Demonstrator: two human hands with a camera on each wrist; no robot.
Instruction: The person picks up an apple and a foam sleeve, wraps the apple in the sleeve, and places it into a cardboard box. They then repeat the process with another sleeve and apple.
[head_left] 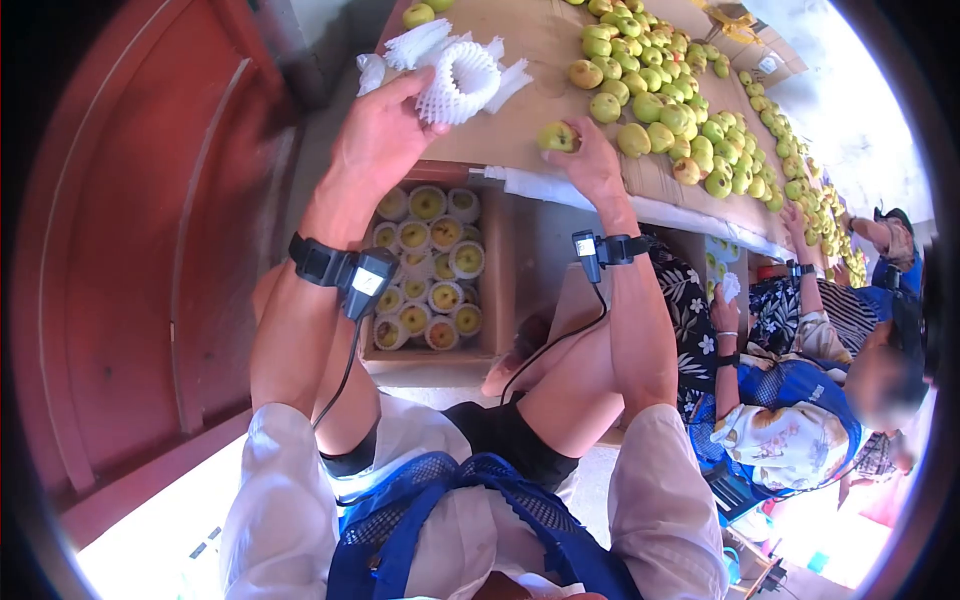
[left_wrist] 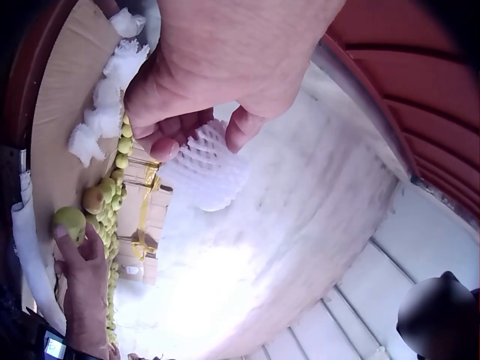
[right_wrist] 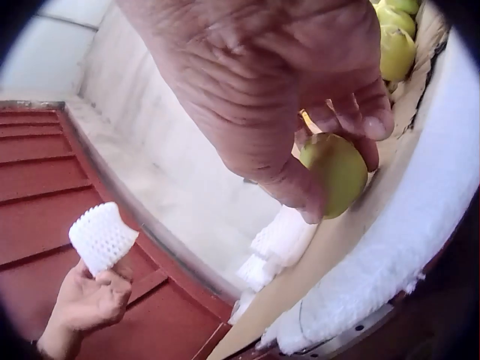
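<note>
My left hand (head_left: 380, 135) pinches a white foam net sleeve (head_left: 458, 84), its round opening facing up. In the left wrist view the sleeve (left_wrist: 206, 169) hangs between the thumb and fingers. My right hand (head_left: 592, 165) grips a green apple (head_left: 556, 137) over the cardboard-covered table. The right wrist view shows thumb and fingers around that apple (right_wrist: 337, 176), with the table surface close beneath it. More foam sleeves (head_left: 418, 44) lie on the table beyond the left hand. Many green apples (head_left: 670, 115) are heaped to the right of my right hand.
Below the table edge, a cardboard box (head_left: 497, 300) holds several apples in foam sleeves. A red panelled door (head_left: 130, 250) is at the left. Another person in a blue vest (head_left: 790, 390) sits at the right by the table. A carton (head_left: 765, 55) stands behind the apples.
</note>
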